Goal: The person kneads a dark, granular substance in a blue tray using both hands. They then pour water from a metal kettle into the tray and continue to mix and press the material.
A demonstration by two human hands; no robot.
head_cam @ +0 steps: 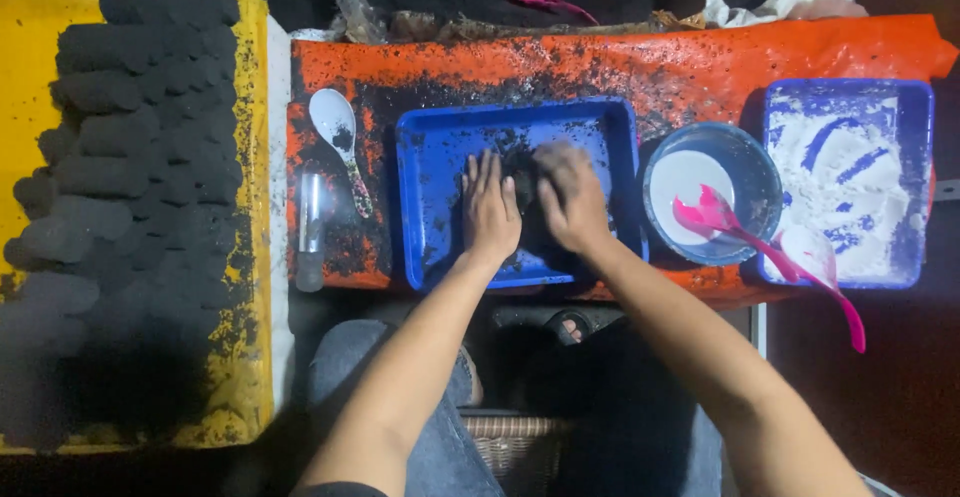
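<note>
Pressing: your left hand (489, 207) and right hand (571, 197), fingers together, flat on a dark lump (524, 195) in the blue tray (432, 157); blue bowl (745, 162) just right.

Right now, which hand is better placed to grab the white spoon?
Probably the left hand. It lies on the side of the blue tray nearest the white spoon, while the right hand would have to cross over it.

Bare forearms, no sleeves past the elbows; left hand (489, 209) and right hand (572, 197) ungloved; grey-blue trousers (440, 447) below blue tray (430, 157); sandal strap at foot
</note>
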